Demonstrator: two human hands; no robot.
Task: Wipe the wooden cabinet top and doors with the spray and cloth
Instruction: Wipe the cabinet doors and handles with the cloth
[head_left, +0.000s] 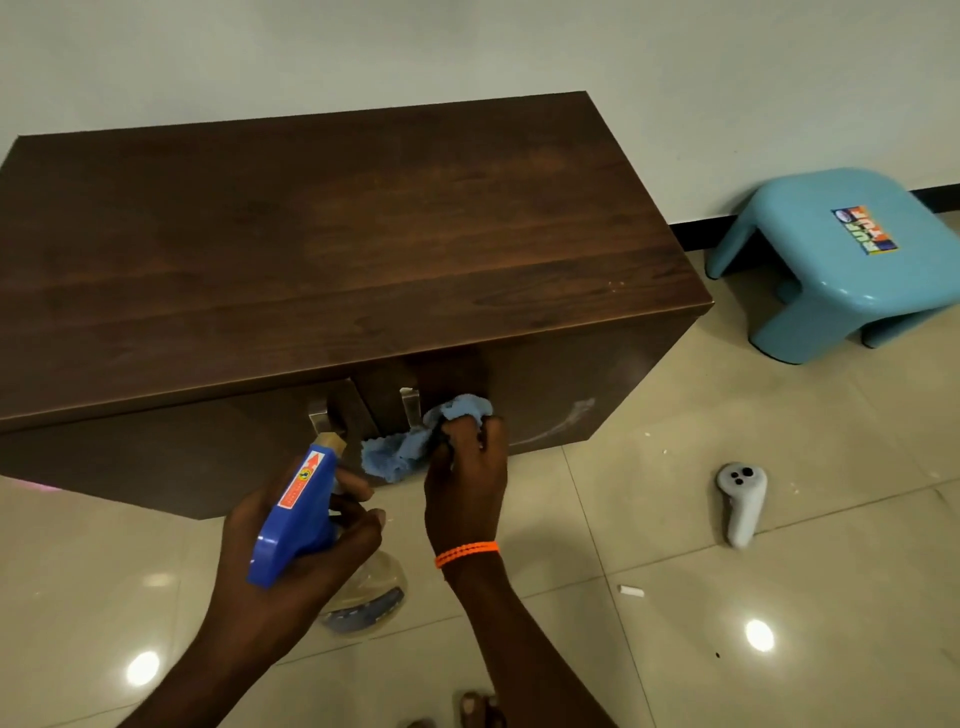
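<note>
A low dark wooden cabinet (337, 234) stands against the wall, with two front doors and metal handles (410, 410). My left hand (291, 561) grips a spray bottle (304, 512) with a blue trigger head and clear body, its nozzle aimed at the doors. My right hand (467, 483), with an orange band at the wrist, clutches a crumpled light blue cloth (415, 441) held against the right door beside its handle. A whitish smear (563, 421) marks the right door's far end.
A light blue plastic stool (852, 270) stands on the tiled floor to the right of the cabinet. A white handheld controller (743, 501) lies on the tiles near it. A small white scrap (631, 591) lies on the floor. My feet show at the bottom edge.
</note>
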